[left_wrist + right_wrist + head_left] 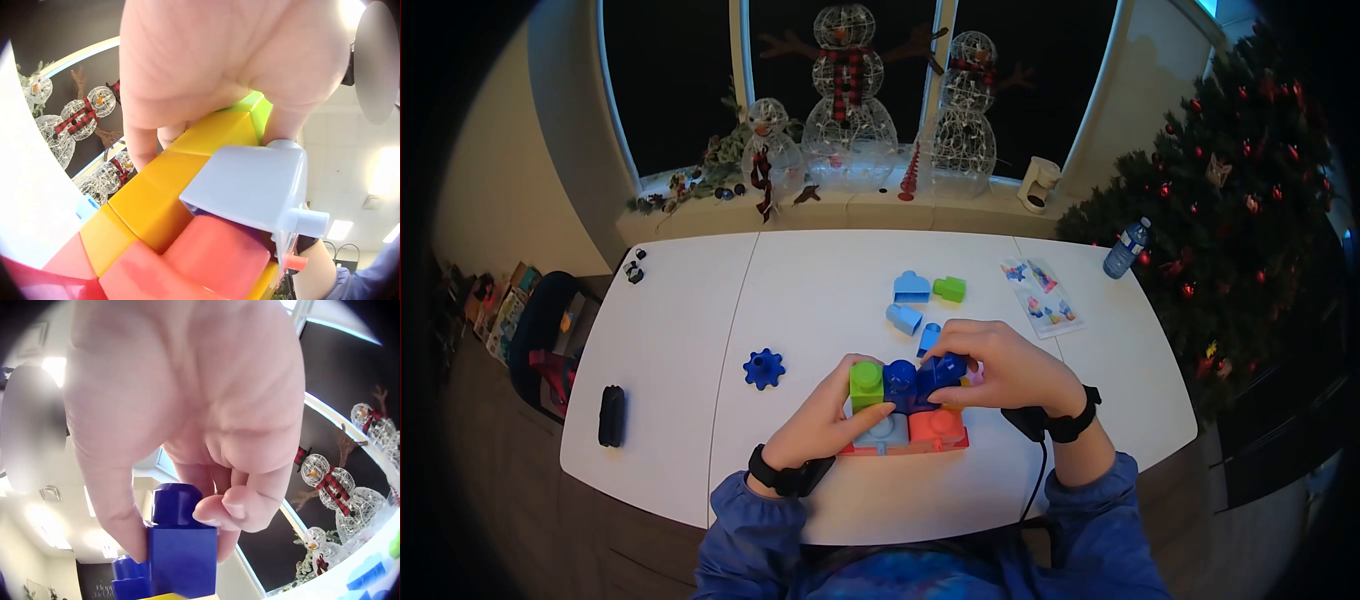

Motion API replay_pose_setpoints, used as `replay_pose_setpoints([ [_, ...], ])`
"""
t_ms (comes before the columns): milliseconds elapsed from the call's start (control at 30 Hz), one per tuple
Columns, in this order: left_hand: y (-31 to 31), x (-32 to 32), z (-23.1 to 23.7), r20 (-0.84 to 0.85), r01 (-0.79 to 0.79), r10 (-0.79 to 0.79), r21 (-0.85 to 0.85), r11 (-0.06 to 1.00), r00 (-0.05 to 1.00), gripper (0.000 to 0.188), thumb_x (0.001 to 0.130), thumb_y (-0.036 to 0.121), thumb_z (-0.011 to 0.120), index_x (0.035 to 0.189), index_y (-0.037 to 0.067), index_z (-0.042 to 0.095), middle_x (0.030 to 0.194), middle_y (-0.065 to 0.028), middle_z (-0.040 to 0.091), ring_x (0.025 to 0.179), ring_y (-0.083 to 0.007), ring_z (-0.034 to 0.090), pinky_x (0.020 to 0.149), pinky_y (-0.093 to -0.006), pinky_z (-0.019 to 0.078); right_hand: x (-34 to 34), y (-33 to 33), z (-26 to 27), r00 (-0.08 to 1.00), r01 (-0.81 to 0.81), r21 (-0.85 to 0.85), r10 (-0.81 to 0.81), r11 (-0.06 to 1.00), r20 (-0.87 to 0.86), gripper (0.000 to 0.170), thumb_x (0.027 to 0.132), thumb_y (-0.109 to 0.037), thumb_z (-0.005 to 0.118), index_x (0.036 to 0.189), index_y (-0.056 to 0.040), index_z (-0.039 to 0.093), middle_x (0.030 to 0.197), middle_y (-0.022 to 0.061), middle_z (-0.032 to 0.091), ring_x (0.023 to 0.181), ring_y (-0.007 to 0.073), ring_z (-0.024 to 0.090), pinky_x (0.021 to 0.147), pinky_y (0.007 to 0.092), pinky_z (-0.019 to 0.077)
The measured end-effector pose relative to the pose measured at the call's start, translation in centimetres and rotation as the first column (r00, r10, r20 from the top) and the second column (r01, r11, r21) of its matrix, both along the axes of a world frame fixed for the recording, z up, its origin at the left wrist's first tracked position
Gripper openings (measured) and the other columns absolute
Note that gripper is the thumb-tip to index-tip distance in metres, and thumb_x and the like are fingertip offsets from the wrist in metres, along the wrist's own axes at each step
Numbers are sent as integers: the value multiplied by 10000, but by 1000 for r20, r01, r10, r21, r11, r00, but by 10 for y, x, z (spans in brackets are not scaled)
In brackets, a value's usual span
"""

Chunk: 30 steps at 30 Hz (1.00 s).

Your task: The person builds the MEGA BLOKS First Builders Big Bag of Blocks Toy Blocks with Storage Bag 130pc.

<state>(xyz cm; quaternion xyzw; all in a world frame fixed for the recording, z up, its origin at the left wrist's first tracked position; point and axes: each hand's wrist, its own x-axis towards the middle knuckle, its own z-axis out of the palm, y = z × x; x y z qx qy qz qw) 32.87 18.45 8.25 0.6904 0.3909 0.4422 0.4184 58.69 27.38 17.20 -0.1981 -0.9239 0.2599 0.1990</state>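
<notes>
A stacked build of chunky toy building blocks stands near the table's front edge, with a green block (pixel 866 385), a pale grey-blue block (pixel 884 431) and a coral block (pixel 937 428) showing. My left hand (pixel 825 418) grips the build's left side, thumb in front and fingers behind. Yellow-orange blocks (pixel 159 194) show beneath the pale block (pixel 250 184) in the left wrist view. On top, my right hand (pixel 1007 368) pinches a dark blue block (pixel 183 556) between thumb and fingers. Another dark blue block (pixel 899 380) sits just left of it.
Loose light blue blocks (pixel 911 289) and a green block (pixel 949 289) lie beyond the build. A blue gear-shaped piece (pixel 764 369) sits to the left, a black case (pixel 611 416) farther left. A picture sheet (pixel 1045 298) and a water bottle (pixel 1127 248) are at the right.
</notes>
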Motion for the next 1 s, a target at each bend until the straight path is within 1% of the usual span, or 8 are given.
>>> replay_pose_setpoints([
  [100,-1,-1,2,-11,13,-13,-33,999,1000,424,993,134,721,1342,35,502,1222,-65,554,1150,-152,526,1017,-303,431,-5,-9,-3,999,43,-55,-42,998,19,407,815,-251,879,1094,-11,705,963,133,651,841,311,636,749,358,524],
  [200,-1,-1,1,-15,10,-11,-29,1000,1000,431,994,136,721,1349,38,496,1218,-65,556,1150,-147,524,1016,-299,432,-10,-12,-13,999,30,138,-34,990,27,430,834,-283,865,1094,8,686,1001,149,652,945,352,634,827,387,525],
  [300,-2,-1,0,-6,14,-14,-73,997,1000,463,991,135,724,1373,39,480,1236,-73,550,1165,-149,517,1023,-303,430,-10,-13,-8,992,41,115,-54,992,111,456,847,-308,853,1106,18,667,1031,160,649,1006,380,617,870,401,518],
  [400,-5,-2,3,-30,-7,4,-99,995,1000,567,965,133,755,1428,39,443,1310,-99,534,1225,-175,510,1062,-320,418,-7,-12,-12,993,26,154,-44,988,111,464,859,-293,843,1167,3,662,1089,153,665,1025,354,636,872,408,520],
  [500,-11,-1,12,-55,-66,62,-75,995,997,719,903,129,823,1480,42,402,1403,-130,508,1311,-208,496,1116,-342,396,4,13,-11,998,-34,-181,41,983,38,453,899,-303,794,1206,8,674,1112,163,676,1079,348,649,921,423,516],
  [600,-14,0,9,-30,-78,77,-45,996,997,838,835,127,885,1502,44,384,1449,-146,495,1366,-232,484,1153,-356,377,16,67,-36,965,249,-270,-261,930,-6,520,913,-324,772,1305,-5,649,1183,155,685,1133,344,650,955,425,520],
  [800,-15,2,10,-6,-74,74,-121,990,997,805,809,140,903,1459,38,438,1368,-122,564,1324,-230,518,1140,-355,384,22,161,-124,826,455,387,-542,802,153,497,917,-277,739,1347,-59,618,1222,178,691,1187,348,642,986,450,506],
  [1000,-17,2,10,-24,-80,78,-129,988,997,705,830,158,884,1400,33,489,1296,-98,596,1250,-212,539,1101,-341,401,18,175,-138,796,468,324,-551,822,249,530,872,-179,758,1365,-96,582,1216,173,693,1149,360,662,976,458,515],
])
